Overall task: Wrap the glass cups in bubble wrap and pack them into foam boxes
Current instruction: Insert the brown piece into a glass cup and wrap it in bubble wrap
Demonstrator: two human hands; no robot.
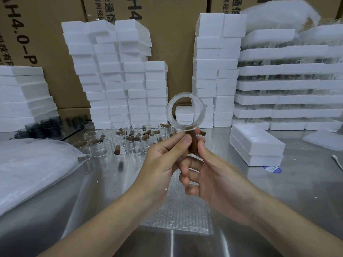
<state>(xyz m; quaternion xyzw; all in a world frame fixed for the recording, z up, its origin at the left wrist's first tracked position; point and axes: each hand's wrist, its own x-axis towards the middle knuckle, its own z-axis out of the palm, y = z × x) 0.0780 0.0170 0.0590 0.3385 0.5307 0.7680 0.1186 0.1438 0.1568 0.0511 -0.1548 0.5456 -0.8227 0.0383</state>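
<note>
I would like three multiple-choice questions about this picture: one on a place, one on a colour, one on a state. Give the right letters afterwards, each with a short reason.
1. Where does the bubble wrap sheet lie?
A) flat on the table, below the hands
B) on the floor
C) hung on a wall

2. What colour is the handle of the glass cup?
A) white
B) brown
C) blue

3. In what state is the glass cup?
A) fully wrapped in the sheet
B) lying on its side on the table
C) bare, held up in the air

Answers:
1 A: the sheet lies spread under the wrists.
2 B: brown shows between the fingers.
3 C: the left hand and right hand pinch the handle, and no wrap covers the glass.
</note>
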